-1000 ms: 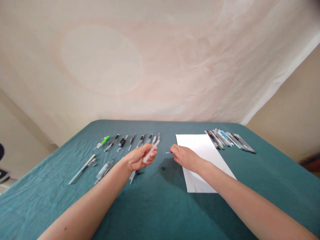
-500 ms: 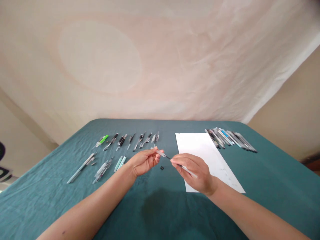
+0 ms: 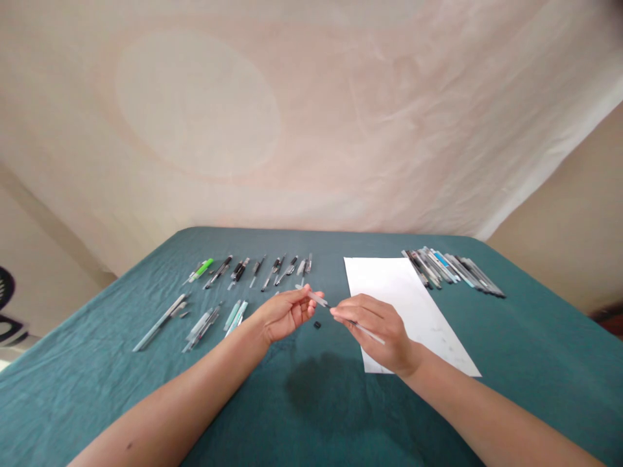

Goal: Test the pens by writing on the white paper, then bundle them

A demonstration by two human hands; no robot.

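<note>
My left hand (image 3: 291, 316) pinches a translucent whitish pen barrel (image 3: 317, 298) between thumb and fingertips. My right hand (image 3: 372, 327) is closed on a thin pen refill (image 3: 370, 333), whose pale rear end sticks out below the fingers. A short dark stretch of it shows between the hands, meeting the near end of the barrel; how deep it sits inside I cannot tell. On the cloth below the hands lies a small black piece (image 3: 317, 325). Under and behind my right hand is a white sheet of paper (image 3: 389, 279).
Several small groups of disassembled pens (image 3: 238, 272) lie at the back left, one with a bright green part (image 3: 201, 269). Nearer are clear pen parts (image 3: 200, 327), mint-coloured pieces (image 3: 236, 316) and a long pale pen (image 3: 158, 324). A row of pens (image 3: 452, 269) lies right of the paper.
The refill and barrel have come closer together, so less of the dark stretch shows between my hands. Both grips stay the same. The view has shifted slightly.
</note>
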